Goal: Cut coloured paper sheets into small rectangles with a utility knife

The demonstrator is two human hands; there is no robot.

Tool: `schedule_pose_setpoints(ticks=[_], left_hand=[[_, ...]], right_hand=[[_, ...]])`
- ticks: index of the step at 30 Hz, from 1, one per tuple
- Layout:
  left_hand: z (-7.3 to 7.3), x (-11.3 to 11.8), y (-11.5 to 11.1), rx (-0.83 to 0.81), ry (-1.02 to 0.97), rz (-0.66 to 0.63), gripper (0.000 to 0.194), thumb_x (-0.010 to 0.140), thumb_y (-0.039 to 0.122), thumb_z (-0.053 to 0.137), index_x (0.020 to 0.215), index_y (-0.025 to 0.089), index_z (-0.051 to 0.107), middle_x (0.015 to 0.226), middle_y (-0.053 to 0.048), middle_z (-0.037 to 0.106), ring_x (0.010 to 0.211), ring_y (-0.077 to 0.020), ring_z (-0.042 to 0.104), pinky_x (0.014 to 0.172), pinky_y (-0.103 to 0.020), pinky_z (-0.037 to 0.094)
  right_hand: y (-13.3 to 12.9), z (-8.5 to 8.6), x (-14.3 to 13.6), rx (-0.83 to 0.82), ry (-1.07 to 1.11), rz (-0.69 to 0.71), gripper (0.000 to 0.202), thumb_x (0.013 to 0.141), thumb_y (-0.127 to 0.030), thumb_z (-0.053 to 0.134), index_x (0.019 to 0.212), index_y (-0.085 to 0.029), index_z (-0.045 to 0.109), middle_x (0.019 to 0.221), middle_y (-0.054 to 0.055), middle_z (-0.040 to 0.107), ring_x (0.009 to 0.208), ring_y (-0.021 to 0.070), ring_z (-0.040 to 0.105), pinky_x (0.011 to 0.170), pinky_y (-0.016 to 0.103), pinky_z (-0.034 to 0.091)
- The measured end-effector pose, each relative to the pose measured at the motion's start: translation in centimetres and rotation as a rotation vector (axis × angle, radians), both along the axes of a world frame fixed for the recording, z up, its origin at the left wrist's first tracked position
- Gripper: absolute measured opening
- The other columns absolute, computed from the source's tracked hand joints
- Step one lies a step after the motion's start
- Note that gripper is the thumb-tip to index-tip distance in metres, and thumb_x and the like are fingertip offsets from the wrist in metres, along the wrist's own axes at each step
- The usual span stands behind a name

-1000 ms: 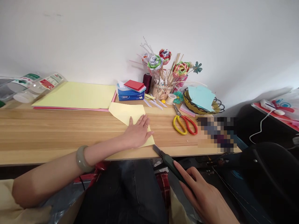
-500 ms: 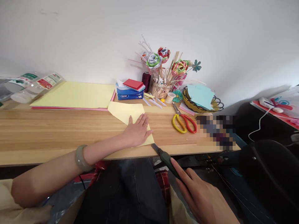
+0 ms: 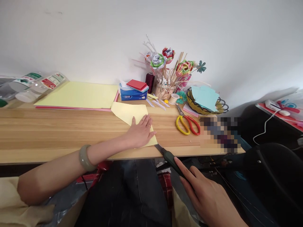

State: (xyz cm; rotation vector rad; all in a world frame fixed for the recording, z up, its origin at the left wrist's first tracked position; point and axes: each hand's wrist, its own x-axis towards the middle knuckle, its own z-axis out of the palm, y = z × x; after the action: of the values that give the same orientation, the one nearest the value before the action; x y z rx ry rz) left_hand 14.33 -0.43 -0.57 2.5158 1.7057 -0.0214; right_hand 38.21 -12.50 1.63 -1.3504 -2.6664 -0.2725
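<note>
A pale yellow sheet of paper (image 3: pixel 127 111) lies on the wooden table (image 3: pixel 59 132) near its front edge. My left hand (image 3: pixel 140 134) rests flat on it with the fingers spread. In my right hand (image 3: pixel 201 186) is a dark green-handled knife (image 3: pixel 170 159), its index finger stretched along the handle. The blade touches or nearly touches the paper's lower right corner. Red and yellow scissors (image 3: pixel 187 123) lie to the right of the paper with their tips pointing back.
Large yellow sheets (image 3: pixel 87 93) and plastic bottles (image 3: pixel 50 82) are at the left. Behind stand a blue packet (image 3: pixel 133 94) under red cards (image 3: pixel 136 84), paper flowers (image 3: pixel 158 61), a thread spool (image 3: pixel 150 82) and a basket (image 3: pixel 201 108) with light blue paper (image 3: pixel 205 97).
The whole view has shifted slightly, with the table items a little further right. Both hands keep nearly the same places relative to the paper, and the knife is still at its corner.
</note>
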Motion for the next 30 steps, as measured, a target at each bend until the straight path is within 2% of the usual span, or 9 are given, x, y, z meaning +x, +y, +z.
schedule_pose_setpoints(ticks=[7,12,21,30], left_hand=[[0.0,0.0,0.0,0.002,-0.003,0.002,0.067,0.096,0.046,0.013,0.145,0.002,0.014,0.153,-0.015,0.004,0.142,-0.0269,0.006,0.107,-0.065,0.011],[0.1,0.0,0.0,-0.001,-0.006,0.008,0.065,0.096,0.046,0.013,0.146,0.005,0.015,0.153,-0.014,0.005,0.142,-0.0267,0.006,0.108,-0.064,0.011],[0.0,0.0,0.0,0.003,-0.005,0.009,0.066,0.096,0.048,0.012,0.146,0.005,0.015,0.153,-0.014,0.005,0.142,-0.0270,0.006,0.107,-0.064,0.011],[0.1,0.1,-0.1,0.006,-0.011,0.008,0.066,0.096,0.047,0.014,0.145,0.004,0.016,0.153,-0.015,0.006,0.142,-0.0277,0.006,0.108,-0.064,0.011]], right_hand=[[-0.1,0.2,0.2,0.014,-0.013,-0.012,0.045,0.096,-0.021,0.027,0.140,-0.020,0.030,0.072,-0.004,0.051,0.044,0.0118,0.059,0.035,0.024,0.039],[0.2,0.4,0.2,-0.006,-0.027,-0.020,0.047,0.096,-0.022,0.027,0.143,-0.022,0.026,0.072,-0.004,0.052,0.043,0.0115,0.058,0.035,0.023,0.039],[0.7,0.3,0.2,0.008,-0.049,-0.006,0.044,0.097,-0.023,0.026,0.140,-0.019,0.031,0.072,-0.004,0.051,0.044,0.0107,0.059,0.035,0.023,0.038],[1.8,0.6,-0.6,0.070,-0.095,0.000,0.043,0.096,-0.023,0.026,0.137,-0.017,0.038,0.070,-0.003,0.052,0.042,0.0137,0.058,0.034,0.027,0.037]])
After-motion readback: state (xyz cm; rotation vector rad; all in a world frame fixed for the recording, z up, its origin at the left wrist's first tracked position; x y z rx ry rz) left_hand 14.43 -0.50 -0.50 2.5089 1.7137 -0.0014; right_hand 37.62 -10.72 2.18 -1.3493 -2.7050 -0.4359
